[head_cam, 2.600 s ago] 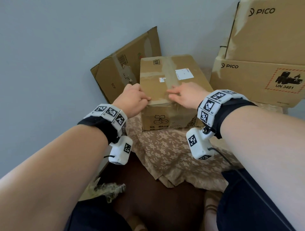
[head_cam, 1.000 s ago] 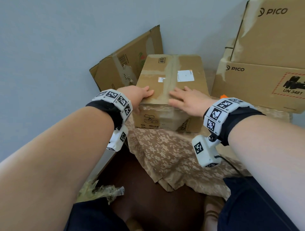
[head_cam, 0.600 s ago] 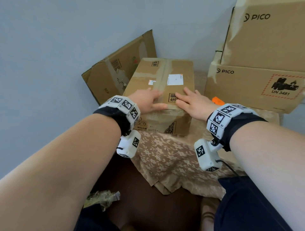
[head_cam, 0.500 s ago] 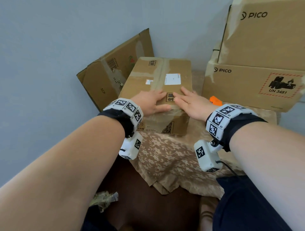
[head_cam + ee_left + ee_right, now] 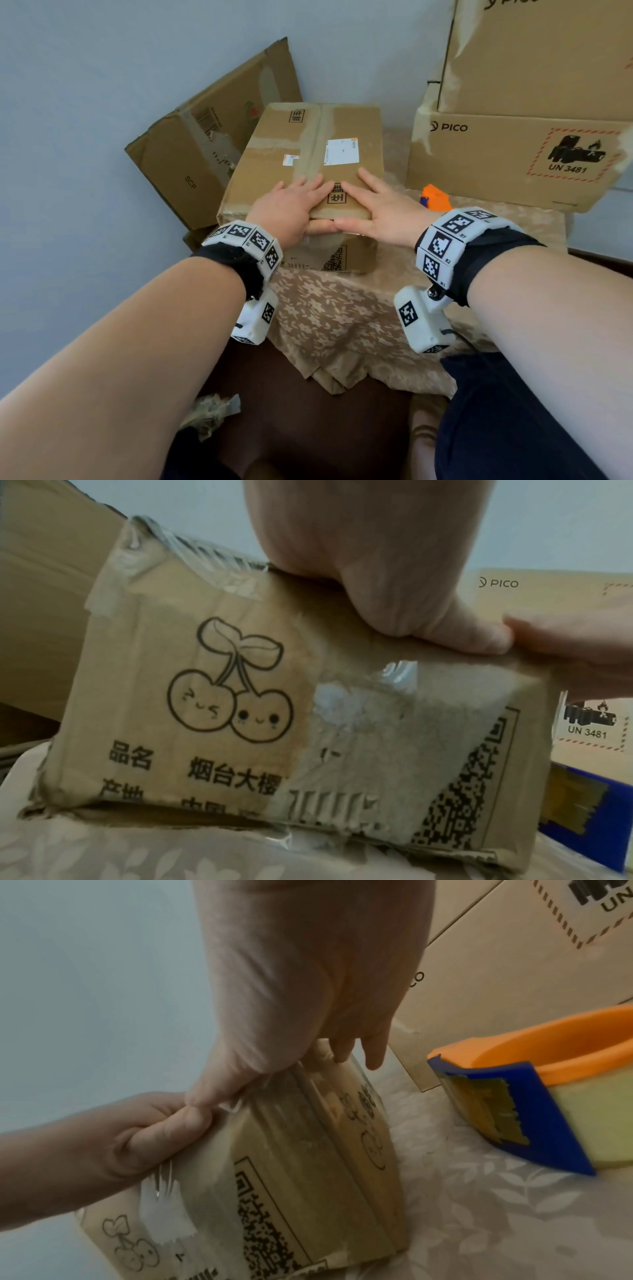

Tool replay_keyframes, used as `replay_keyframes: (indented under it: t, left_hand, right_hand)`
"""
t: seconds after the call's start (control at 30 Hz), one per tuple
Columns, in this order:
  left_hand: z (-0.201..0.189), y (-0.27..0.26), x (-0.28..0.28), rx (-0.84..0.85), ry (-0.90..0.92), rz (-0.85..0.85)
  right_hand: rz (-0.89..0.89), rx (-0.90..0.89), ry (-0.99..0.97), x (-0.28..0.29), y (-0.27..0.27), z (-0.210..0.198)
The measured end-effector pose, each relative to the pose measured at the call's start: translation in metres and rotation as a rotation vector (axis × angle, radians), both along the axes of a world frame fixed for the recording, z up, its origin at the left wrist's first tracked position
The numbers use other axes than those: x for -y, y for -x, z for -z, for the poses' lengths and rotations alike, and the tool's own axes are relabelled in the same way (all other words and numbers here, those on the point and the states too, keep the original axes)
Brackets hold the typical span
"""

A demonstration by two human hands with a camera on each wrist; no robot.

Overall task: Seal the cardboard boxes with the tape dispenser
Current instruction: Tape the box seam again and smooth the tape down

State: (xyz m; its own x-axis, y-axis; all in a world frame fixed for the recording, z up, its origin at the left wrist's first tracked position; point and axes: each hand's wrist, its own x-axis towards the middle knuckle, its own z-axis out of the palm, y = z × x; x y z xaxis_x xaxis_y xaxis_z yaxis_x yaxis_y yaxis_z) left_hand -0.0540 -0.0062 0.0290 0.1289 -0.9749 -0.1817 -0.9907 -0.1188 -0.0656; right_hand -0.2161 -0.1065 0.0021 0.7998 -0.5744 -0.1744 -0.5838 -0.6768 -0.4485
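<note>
**Two hands pressed flat on a taped cardboard box**

Seen from the head camera, a small cardboard box (image 5: 308, 161) sits in the middle of the frame on a table covered by a beige flowered cloth (image 5: 329, 318). Old clear tape runs along its top seam, and a white label is stuck near the far end.

The left hand (image 5: 291, 209) lies on the near end of the box top, fingers straight and spread flat, with the thumb hooked over the front edge. The right hand (image 5: 380, 209) lies just beside it in the same way, fingers flat on the lid and thumb down on the front face. The two thumb tips touch at the front edge, on the tape. Neither hand grips anything.

The left wrist view shows the box's front face, printed with two cartoon cherries, Chinese text and a QR code under wrinkled tape.

The tape dispenser (image 5: 534, 1096), orange with a blue blade guard, rests on the cloth to the right of the box, close to the right hand but untouched.

At the right of the frame stand two large stacked PICO boxes (image 5: 513, 157). At upper left, a flattened carton (image 5: 205, 150) leans against the pale wall.
</note>
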Motion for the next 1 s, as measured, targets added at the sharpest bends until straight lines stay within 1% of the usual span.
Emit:
replay_keyframes:
  t: [0.23, 0.33, 0.53, 0.73, 0.87, 1.0]
  left_hand:
    - [-0.001, 0.000, -0.001, -0.010, -0.020, 0.006]
    - [-0.001, -0.001, 0.000, -0.019, -0.024, 0.001]
    - [-0.004, -0.003, 0.002, -0.045, -0.054, 0.001]
    - [-0.019, -0.008, 0.011, -0.070, -0.204, 0.005]
    - [-0.027, -0.017, 0.010, -0.032, -0.172, -0.008]
    - [-0.030, -0.019, 0.013, 0.071, -0.243, -0.071]
  right_hand:
    - [-0.074, -0.095, 0.098, 0.002, -0.002, -0.002]
    - [-0.108, -0.171, 0.148, 0.001, -0.003, -0.008]
    - [-0.133, -0.320, 0.180, -0.006, -0.005, -0.022]
    - [-0.118, -0.419, 0.186, -0.012, -0.008, -0.031]
    - [-0.114, -0.451, 0.214, -0.012, -0.010, -0.032]
    - [-0.107, -0.487, 0.244, -0.013, -0.012, -0.033]
